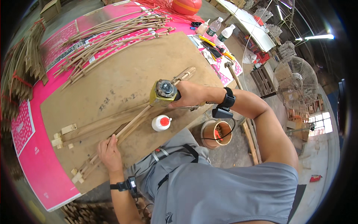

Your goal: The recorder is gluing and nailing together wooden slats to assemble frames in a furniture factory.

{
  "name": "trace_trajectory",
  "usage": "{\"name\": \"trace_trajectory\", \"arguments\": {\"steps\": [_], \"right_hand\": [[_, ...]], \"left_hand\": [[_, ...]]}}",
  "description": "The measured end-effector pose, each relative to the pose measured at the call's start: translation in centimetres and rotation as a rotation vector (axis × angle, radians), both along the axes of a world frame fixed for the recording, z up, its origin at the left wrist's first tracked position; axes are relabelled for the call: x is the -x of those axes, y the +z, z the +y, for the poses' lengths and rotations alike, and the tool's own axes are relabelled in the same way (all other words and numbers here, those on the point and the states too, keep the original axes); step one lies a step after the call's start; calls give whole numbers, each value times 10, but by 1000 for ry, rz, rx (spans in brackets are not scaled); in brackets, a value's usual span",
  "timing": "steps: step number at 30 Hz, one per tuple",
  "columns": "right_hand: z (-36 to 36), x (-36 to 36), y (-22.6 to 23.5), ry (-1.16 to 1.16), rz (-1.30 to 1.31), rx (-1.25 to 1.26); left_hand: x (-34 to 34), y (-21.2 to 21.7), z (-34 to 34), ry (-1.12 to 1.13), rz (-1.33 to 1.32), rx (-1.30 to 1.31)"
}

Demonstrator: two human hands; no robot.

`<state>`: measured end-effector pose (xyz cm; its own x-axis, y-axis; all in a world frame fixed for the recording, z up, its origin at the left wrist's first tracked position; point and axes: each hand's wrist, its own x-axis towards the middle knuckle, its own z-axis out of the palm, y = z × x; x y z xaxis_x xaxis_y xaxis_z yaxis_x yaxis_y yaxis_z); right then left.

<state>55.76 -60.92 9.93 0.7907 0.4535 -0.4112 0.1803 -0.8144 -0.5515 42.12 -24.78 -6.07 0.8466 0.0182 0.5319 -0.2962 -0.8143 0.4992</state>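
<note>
My right hand (190, 94) is wrapped round the grip of a yellow-green nail gun (164, 91) with a dark round cap on top. The tool sits over long thin wooden strips (130, 123) lying slantwise across a brown board (97, 86); its nose is hidden. Toward the near left end of the strips, my left hand (109, 152) presses and grips them with its fingers. Small wooden blocks (77, 176) stand at that end, and more blocks (57, 140) are fixed a little farther off. Just right of the strips is a white bottle with a red cap (161, 123).
A pile of thin wooden rods (119, 37) covers the far side of the pink-covered table (41, 171). Bundled strips (22, 74) stand at left. Bottles (225, 33), hand tools (212, 46) and a hammer (233, 72) lie at far right. A bucket (222, 135) and a fan (296, 82) stand at right.
</note>
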Motion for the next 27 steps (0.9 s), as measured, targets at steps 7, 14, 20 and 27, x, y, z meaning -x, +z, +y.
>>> {"name": "trace_trajectory", "arguments": {"steps": [7, 14, 20, 27], "right_hand": [[21, -2, 6, 60, -20, 150], [22, 0, 1, 52, -19, 85], [38, -4, 13, 96, 34, 60], [47, -3, 7, 111, 10, 133]], "left_hand": [[-1, 4, -2, 14, 12, -5], [-2, 6, -2, -1, -14, -1], [-1, -2, -1, 8, -28, 13], [-3, 2, -3, 18, -20, 5]]}}
